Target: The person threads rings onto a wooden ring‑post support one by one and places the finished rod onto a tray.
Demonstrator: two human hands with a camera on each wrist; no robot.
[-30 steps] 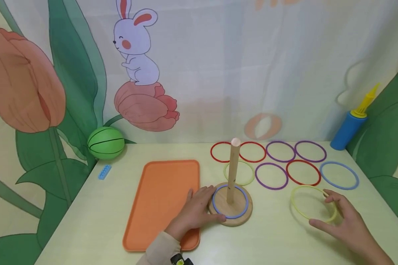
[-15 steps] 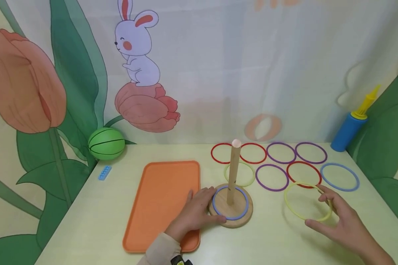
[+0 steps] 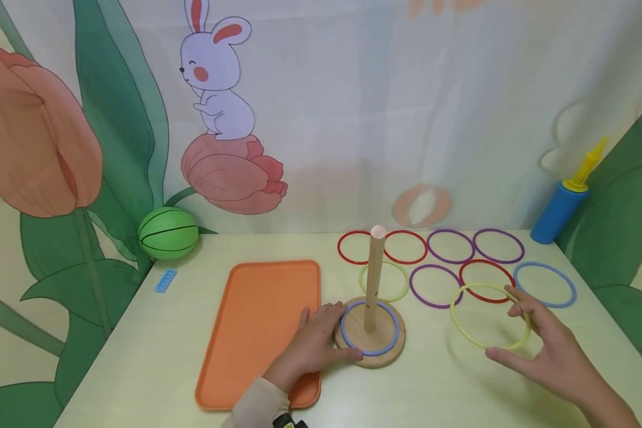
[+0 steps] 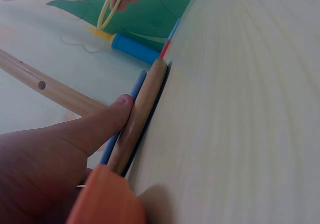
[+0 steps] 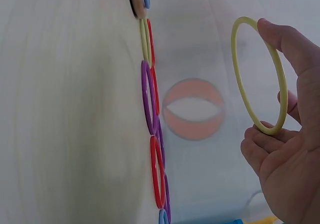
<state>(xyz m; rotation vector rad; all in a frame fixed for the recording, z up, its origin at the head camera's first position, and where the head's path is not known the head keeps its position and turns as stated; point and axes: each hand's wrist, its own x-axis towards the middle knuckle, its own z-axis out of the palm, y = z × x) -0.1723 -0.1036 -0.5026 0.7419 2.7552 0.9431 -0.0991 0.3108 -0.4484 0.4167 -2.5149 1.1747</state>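
Note:
My right hand holds a yellow ring by its edge, thumb on one side and fingertips on the other. In the right wrist view the ring is raised off the table. My left hand grips the left side of the round wooden base of a ring-toss stand. Its thumb lies against the base's edge in the left wrist view. Around the upright wooden peg, a blue ring lies flat on the base.
Several red, purple, yellow and blue rings lie behind and right of the stand. An orange tray sits left, partly under my left forearm. Farther off are a green ball, a light-blue toy brick and a blue-and-yellow pump.
My right hand has moved left and slightly away from me with the yellow ring, closer to the stand. The left hand stays at the base.

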